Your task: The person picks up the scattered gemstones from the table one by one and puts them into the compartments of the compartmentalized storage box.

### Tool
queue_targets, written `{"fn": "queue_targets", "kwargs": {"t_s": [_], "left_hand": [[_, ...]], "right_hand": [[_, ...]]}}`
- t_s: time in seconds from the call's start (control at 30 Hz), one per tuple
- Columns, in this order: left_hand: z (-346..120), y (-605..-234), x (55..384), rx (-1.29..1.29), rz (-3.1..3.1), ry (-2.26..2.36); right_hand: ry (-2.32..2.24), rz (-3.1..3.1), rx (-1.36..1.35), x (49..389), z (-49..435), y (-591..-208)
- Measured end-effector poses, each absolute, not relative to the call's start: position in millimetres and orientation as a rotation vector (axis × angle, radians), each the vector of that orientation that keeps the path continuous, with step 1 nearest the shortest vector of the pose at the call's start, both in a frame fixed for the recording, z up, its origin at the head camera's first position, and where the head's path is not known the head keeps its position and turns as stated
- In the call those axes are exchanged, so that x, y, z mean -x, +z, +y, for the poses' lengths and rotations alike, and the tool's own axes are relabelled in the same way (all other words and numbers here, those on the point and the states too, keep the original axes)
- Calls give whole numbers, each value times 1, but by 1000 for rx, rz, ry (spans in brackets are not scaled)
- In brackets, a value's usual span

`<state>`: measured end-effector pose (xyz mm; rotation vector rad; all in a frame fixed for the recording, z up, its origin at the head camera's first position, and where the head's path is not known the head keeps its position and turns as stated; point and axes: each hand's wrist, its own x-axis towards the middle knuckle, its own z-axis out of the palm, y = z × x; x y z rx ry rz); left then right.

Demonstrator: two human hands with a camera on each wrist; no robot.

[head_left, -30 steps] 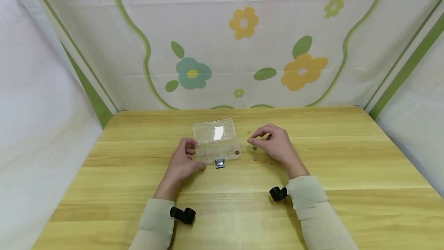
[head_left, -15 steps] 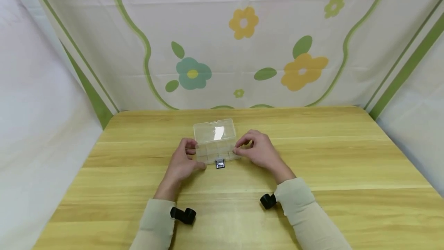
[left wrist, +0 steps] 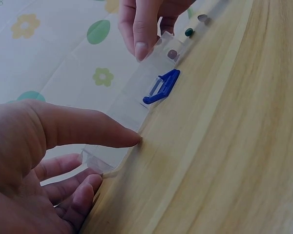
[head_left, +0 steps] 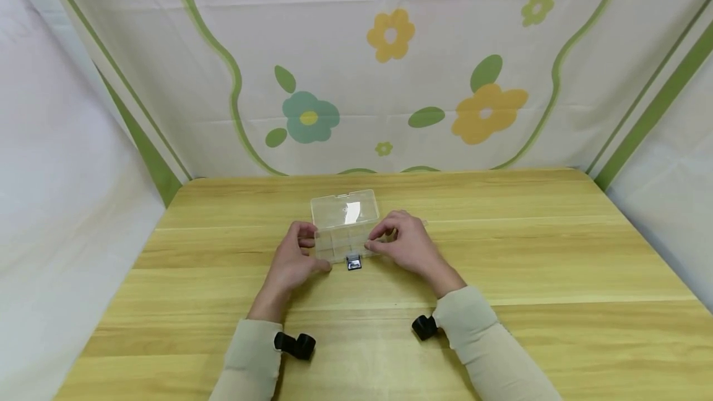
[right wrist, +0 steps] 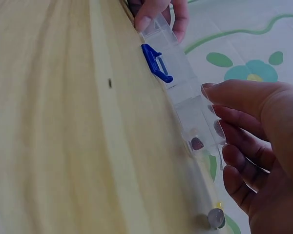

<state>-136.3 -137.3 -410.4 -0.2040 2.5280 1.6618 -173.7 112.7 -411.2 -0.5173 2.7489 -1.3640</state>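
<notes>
- Clear compartment box (head_left: pixel 340 242) on table (head_left: pixel 356 339), lid (head_left: pixel 325 212) tipped back; my L hand (head_left: pixel 298 255) grips its L end.
- My R hand (head_left: pixel 406 241) at R half, fingertips close; can't tell if they pinch anything, view's poor.
- Risk: if holding, early release misses box.
- R palm dropping could knock loose green stone (left wrist: pixel 189 32), grey stone (left wrist: pixel 202 18).
- If L grip slips, box skids, red-brown stone (left wrist: pixel 172 54) inside shifts.

clear divided box (head_left: pixel 341 241): flat, lid (head_left: pixel 327 212) open rearward | blue front latch (left wrist: pixel 169 87): undone | reddish-brown stone (right wrist: pixel 197 143): inside, right-end compartment
</notes>
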Motion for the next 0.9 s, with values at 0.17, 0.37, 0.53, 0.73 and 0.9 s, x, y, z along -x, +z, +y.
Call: {"fn": "queue_targets", "kwargs": {"t_s": [0.17,0.37,0.53,0.73,0.9], "left_hand": [[-137,-411,136,199,2541,1649],[-138,-412,136,190,2549,1642],[-138,-411,137,180,2561,1632],[-138,-410,137,180,2557,1635],[-138,-410,137,190,2544,1648]], "right_hand": [[-1341,2764,512,174,110,-413],[-1345,2770,493,173,109,-413],[-1340,2778,481,173,108,-413],[-1344,2781,489,173,108,-413],[-1351,2774,485,173,107,-412]]}}
